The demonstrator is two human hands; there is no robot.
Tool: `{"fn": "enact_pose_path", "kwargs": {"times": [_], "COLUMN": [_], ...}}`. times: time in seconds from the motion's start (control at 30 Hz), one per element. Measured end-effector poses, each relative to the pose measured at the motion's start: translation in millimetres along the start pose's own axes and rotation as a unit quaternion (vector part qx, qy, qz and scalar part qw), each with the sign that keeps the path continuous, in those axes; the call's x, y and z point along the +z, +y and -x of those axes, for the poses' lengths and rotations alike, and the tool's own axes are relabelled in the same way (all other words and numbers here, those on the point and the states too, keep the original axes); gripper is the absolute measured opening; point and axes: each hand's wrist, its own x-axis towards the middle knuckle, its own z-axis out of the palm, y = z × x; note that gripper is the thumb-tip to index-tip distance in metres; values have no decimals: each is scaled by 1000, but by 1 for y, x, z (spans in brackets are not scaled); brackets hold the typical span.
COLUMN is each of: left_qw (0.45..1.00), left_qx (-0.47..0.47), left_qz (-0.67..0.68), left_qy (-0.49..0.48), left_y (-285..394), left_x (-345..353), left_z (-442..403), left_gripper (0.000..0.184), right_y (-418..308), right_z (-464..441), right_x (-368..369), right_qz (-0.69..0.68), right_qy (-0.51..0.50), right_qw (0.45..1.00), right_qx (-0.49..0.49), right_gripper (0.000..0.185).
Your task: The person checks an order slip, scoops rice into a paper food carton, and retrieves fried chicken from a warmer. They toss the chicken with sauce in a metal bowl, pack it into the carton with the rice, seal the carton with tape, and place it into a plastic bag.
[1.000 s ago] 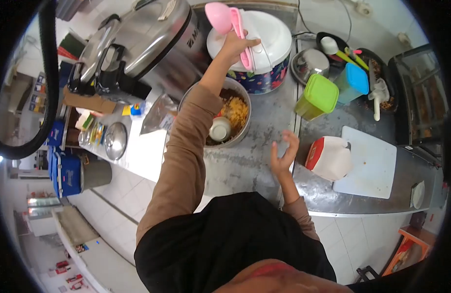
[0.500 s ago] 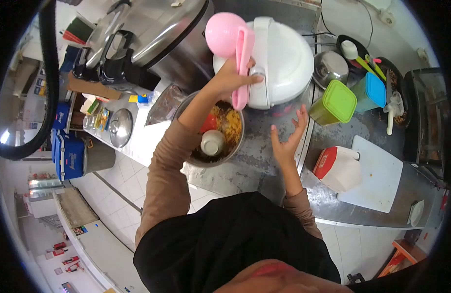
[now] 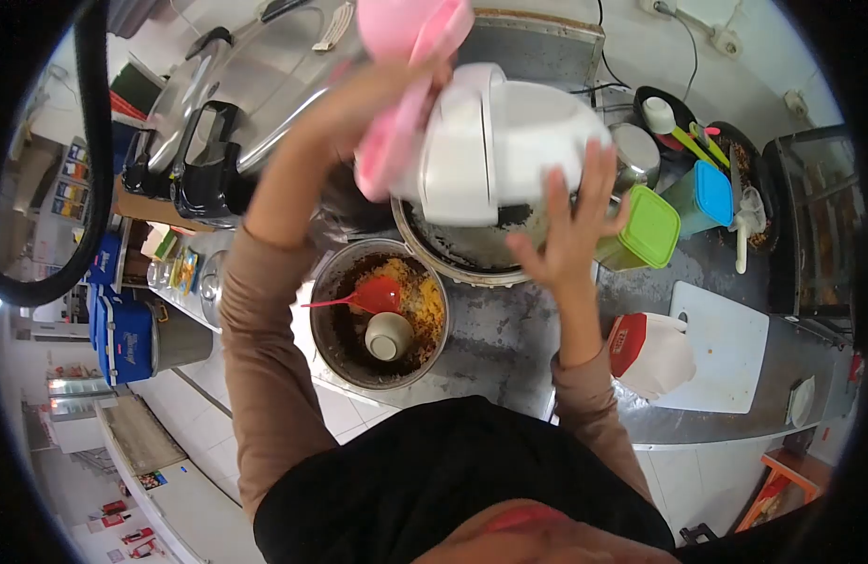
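Note:
My left hand, blurred by motion, is closed around a pink dipper with a round cup and long handle. It is at the left side of the white lid of a large rice cooker. The lid is tilted up, baring the cooker's dark-stained rim. My right hand is open with fingers spread, overlapping the lid's right edge; whether it touches is unclear. Below the cooker stands a metal pot of yellow and brown food, with a red spoon and a small pale bowl inside.
Large steel pressure cookers stand at the left. On the right are a green-lidded container, a blue-lidded container, a pan with utensils, a white cutting board and a red-and-white paper packet.
The rice cooker's lid has gone from closed to raised, showing the opening. My left hand has moved up and left with the pink dipper. My right hand has come up to the lid's edge.

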Motion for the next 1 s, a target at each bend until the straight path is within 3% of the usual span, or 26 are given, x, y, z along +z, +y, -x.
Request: {"fn": "enact_pose_path", "kwargs": {"times": [0.03, 0.1, 0.13, 0.17, 0.2, 0.27, 0.3, 0.33, 0.4, 0.47, 0.53, 0.57, 0.63, 0.67, 0.73, 0.8, 0.83, 0.87, 0.9, 0.97, 1.0], "left_qw": [997, 996, 983, 998, 970, 959, 943, 946, 820, 799, 748, 749, 521, 519, 456, 446, 484, 520, 519, 593, 592], "left_qx": [-17, 37, -132, -20, 92, 143, 194, 237, 375, 357, 269, 267, 364, 367, 292, 280, 232, 182, 179, 155, 153], "left_qz": [-59, -80, -25, -37, -47, -84, -119, -149, -392, -460, -597, -597, -763, -763, -835, -847, -843, -835, -836, -788, -789], "left_qy": [-38, 7, -122, 50, 220, 228, 241, 162, 180, 152, 107, 103, 121, 120, 98, 77, 42, 8, 4, -49, -52], "left_y": [17, 15, 87, 83, 75, 54, 39, 19, -10, -39, -67, -75, -84, -91, -108, -112, -107, -103, -102, -97, -92], "left_x": [-17, -49, -55, -38, -23, -35, -46, -54, -26, 5, 21, 27, 36, 39, 45, 51, 53, 53, 51, 42, 40], "left_z": [-8, -40, -14, -6, -4, 4, 8, 10, 5, -10, -24, -30, -40, -44, -46, -39, -37, -35, -36, -37, -36], "left_gripper": [31, 21, 48, 46, 44, 34, 32, 20, 28, 39, 44, 44, 54, 54, 56, 52, 49, 46, 46, 40, 40], "right_y": [3, 11, 17, 27, 36, 45, 56, 66, 82, 96, 106, 109, 104, 95, 75, 50, 31, 22, 15, -4, -8], "right_z": [-22, -66, -87, -105, -121, -155, -163, -168, -171, -171, -166, -157, -133, -115, -66, -10, 20, 52, 81, 117, 119], "right_x": [1, 1, 2, 8, 14, 16, 26, 35, 47, 56, 63, 60, 44, 35, 24, 16, 13, 14, 16, 19, 19], "right_qz": [1, 8, 14, 20, 26, -109, -94, -79, -138, -198, -191, -192, -250, -261, -270, -269, -270, -221, -171, -193, -196], "right_qy": [0, -10, -21, -23, -25, -68, -63, -58, -41, -24, -38, -39, -94, -38, 78, 203, 269, 223, 174, 40, 40], "right_qw": [1000, 1000, 1000, 999, 999, 988, 988, 987, 984, 977, 972, 972, 939, 942, 942, 923, 901, 935, 961, 957, 956], "right_qx": [-1, -9, -17, -8, 3, 86, 108, 130, 104, 75, 129, 133, 215, 208, 183, 185, 207, 167, 126, 213, 215], "right_gripper": [58, 56, 57, 54, 51, 58, 58, 57, 58, 58, 59, 59, 59, 59, 62, 69, 71, 78, 84, 107, 107]}}
